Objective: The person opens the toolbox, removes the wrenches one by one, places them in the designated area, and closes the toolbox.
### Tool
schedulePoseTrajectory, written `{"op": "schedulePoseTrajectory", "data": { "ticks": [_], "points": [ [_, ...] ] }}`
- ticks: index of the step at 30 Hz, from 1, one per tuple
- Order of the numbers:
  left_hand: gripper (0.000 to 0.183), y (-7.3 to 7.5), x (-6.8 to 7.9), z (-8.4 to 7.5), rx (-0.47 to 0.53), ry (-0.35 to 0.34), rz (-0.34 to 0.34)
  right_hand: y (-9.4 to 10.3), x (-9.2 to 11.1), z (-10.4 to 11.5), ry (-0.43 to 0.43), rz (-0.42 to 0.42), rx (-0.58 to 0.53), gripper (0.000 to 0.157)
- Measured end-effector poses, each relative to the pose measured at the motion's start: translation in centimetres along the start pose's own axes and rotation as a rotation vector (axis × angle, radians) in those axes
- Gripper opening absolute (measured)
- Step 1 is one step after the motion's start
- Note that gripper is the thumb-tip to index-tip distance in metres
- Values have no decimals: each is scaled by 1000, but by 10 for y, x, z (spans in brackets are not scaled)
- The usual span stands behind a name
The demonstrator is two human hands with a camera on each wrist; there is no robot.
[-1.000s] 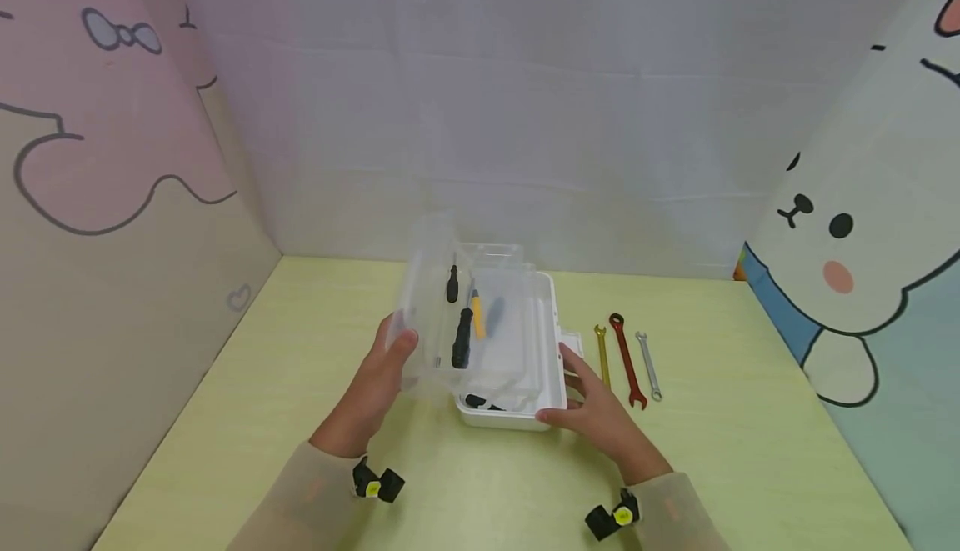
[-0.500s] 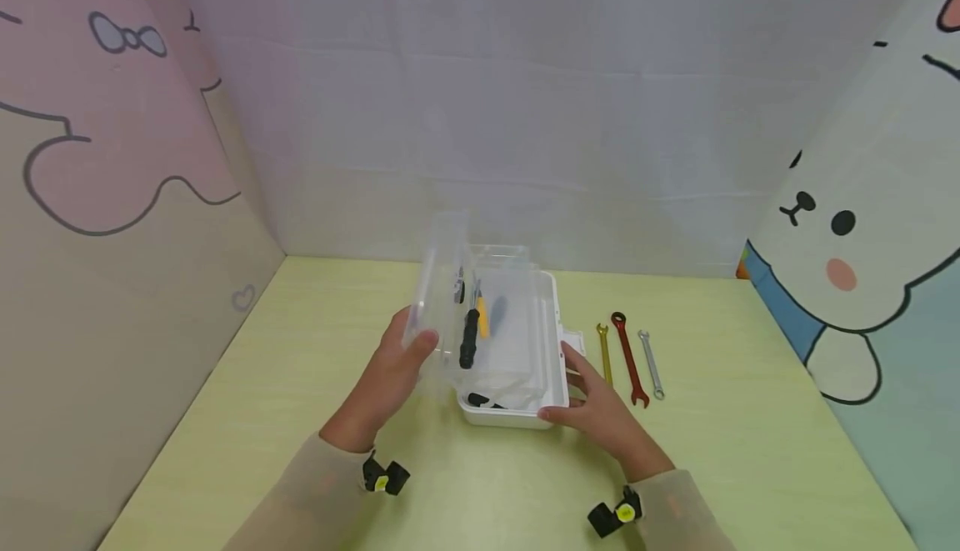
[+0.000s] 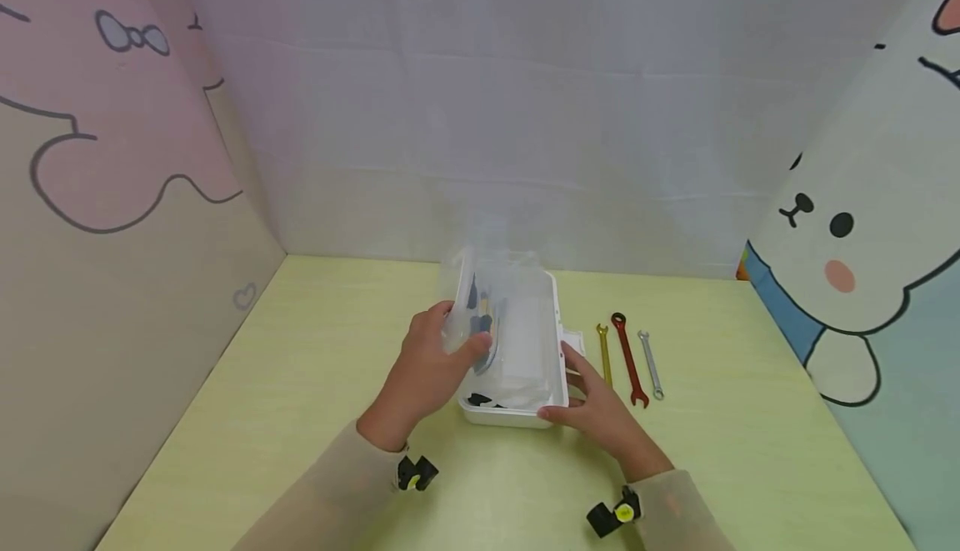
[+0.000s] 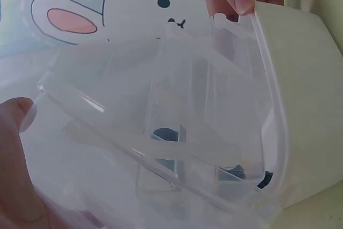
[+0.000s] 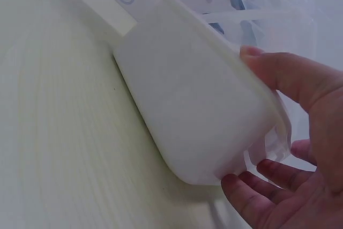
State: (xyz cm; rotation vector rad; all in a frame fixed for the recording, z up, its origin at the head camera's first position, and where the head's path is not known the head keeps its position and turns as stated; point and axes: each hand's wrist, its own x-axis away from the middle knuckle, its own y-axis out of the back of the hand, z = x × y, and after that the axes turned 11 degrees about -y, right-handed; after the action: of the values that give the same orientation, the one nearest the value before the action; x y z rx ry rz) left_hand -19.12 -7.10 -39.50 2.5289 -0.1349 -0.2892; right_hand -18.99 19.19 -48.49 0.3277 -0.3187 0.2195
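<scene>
My left hand (image 3: 426, 363) grips the edge of the clear plastic lid (image 4: 102, 132), thumb on its near side, the lid tilted over the left part of the white toolbox (image 5: 193, 95). At the toolbox's near right corner, my right hand (image 3: 596, 405) holds the wall, with its thumb on the rim and fingers around the side. Inside sits a clear tray (image 3: 521, 343). Screwdrivers (image 3: 480, 326), dark and yellow, show blurred through the lid. A black piece (image 3: 480, 399) lies low at the box's near end, mostly hidden.
Right of the toolbox lie three wrenches: a gold one (image 3: 604, 355), a red one (image 3: 630, 359) and a silver one (image 3: 651, 365). A white latch flap (image 3: 573, 341) sticks out from the box's right side. Printed cloth walls (image 3: 480, 117) enclose the table.
My left hand has moved right and swung the lid down over the toolbox, so the screwdrivers are now seen through it. The right hand has stayed at the corner.
</scene>
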Motion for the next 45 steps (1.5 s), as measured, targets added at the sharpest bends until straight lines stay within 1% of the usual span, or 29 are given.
{"op": "schedulePoseTrajectory", "data": {
  "ticks": [5,8,14,17,21,24,28,32,35,41,45],
  "points": [
    [96,-9,-1,-14,-142,10,10,1,-1,-1,7,0,8,107],
    [101,-14,-2,-22,-232,0,21,1,-2,-2,12,-1,14,107],
    [107,-26,-4,-31,-375,-8,34,2,-2,-3,18,4,21,105],
    [107,-33,-5,-35,-457,-37,33,3,-2,-3,20,14,14,103],
    [103,-43,-6,-39,-547,-89,11,4,8,11,5,33,10,102],
    [98,-50,-6,-41,-589,-109,-2,4,16,22,-10,41,13,102],
    [95,-58,-8,-43,-644,-127,-4,4,18,25,-19,43,-7,101],
    [98,-65,-10,-44,-700,-140,13,5,17,25,-19,55,-32,101],
    [99,-70,-11,-47,-741,-145,40,5,12,19,-3,74,-42,102],
    [95,-77,-10,-51,-821,-151,63,6,-1,-2,11,109,-85,101],
    [97,-81,-9,-50,-859,-154,83,7,-5,-8,21,116,-102,100]
  ]
}}
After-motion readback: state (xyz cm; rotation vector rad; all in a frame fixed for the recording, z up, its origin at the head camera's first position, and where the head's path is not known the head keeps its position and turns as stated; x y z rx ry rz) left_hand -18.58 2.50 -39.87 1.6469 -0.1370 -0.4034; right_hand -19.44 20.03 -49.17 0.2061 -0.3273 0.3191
